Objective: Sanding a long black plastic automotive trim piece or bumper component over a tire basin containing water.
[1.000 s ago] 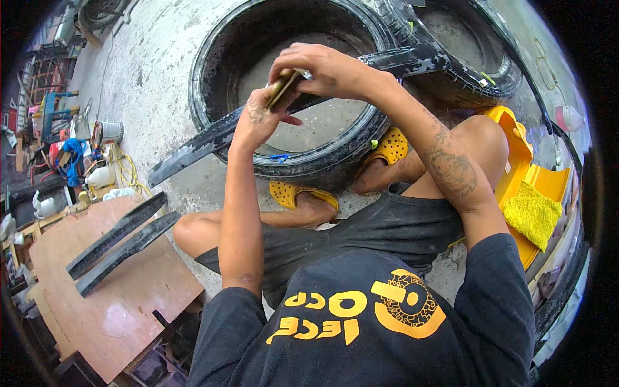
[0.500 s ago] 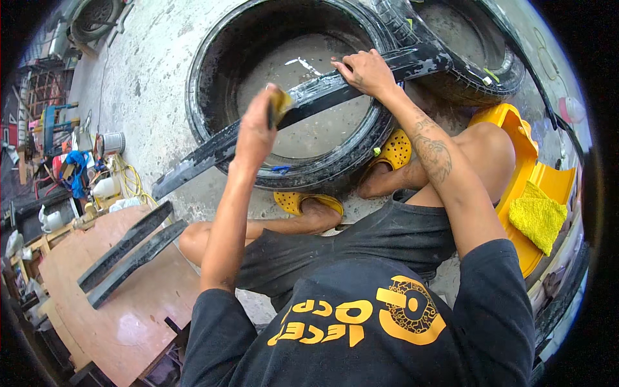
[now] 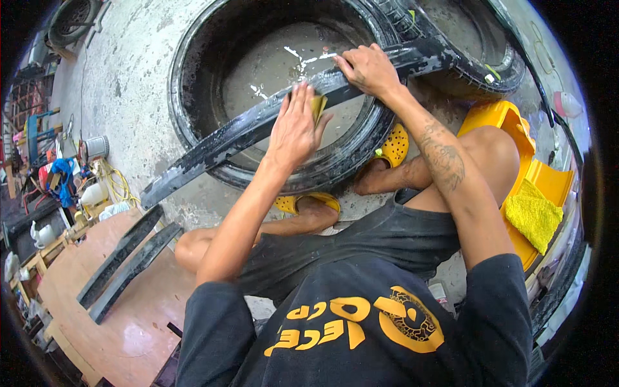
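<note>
A long black trim strip (image 3: 193, 157) with pale, whitish smears lies slantwise across a large tyre (image 3: 187, 122) on the floor. My left hand (image 3: 293, 132) presses flat along the middle of the strip, fingers stretched out, with a small yellow pad (image 3: 318, 108) held between thumb and fingers. The pad is partly hidden by the hand and blurred, so its exact kind cannot be made out. Farther right, my right hand (image 3: 371, 71) curls over the strip's upper edge and grips it.
A second tyre (image 3: 496, 82) stands at the far right. Two shorter black strips (image 3: 132, 274) rest on a brown board (image 3: 138, 335) at left. To my right, a yellow cloth (image 3: 534, 216) lies on yellow curved panels (image 3: 548, 180). Tools and a yellow cord (image 3: 120, 184) crowd the left side.
My left hand has slid right along the strip with the yellow pad, closer to my right hand. The right hand keeps its hold. The whole view has shifted slightly.
</note>
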A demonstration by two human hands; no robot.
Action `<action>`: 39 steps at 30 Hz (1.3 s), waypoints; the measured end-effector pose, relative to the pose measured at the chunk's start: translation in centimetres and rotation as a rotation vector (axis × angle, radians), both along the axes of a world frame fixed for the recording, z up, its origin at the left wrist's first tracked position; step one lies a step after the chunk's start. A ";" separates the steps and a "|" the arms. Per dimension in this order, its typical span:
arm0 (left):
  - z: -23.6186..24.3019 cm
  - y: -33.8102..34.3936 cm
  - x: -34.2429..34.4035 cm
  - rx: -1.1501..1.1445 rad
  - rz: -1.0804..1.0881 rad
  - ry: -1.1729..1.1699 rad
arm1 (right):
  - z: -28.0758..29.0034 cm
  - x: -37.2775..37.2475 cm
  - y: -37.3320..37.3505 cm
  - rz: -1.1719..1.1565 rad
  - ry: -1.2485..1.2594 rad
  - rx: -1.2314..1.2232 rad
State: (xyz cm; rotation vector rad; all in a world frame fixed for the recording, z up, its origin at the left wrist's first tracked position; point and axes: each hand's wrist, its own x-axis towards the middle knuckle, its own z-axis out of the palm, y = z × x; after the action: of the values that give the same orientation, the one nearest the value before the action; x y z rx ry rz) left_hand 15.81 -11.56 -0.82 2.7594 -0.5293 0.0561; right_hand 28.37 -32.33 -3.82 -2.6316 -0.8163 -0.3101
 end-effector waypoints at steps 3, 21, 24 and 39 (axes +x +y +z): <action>-0.1 -0.5 0.8 -0.032 0.048 -0.038 | -0.2 0.8 0.2 0.004 -0.047 0.020; -0.2 -1.7 0.3 -0.133 0.184 0.024 | 0.1 0.4 0.5 0.071 -0.038 -0.040; -0.1 -1.5 -2.0 -0.039 0.127 0.018 | -0.4 0.2 0.1 0.030 -0.055 -0.003; 0.1 -2.7 -2.8 -0.073 0.223 -0.022 | -0.6 0.3 0.1 0.029 -0.033 0.025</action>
State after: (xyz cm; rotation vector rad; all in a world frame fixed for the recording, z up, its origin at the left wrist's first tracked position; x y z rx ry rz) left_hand 13.05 -14.28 -0.70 2.7368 -0.2180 0.1553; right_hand 28.66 -32.21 -4.39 -2.5957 -0.8547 -0.3550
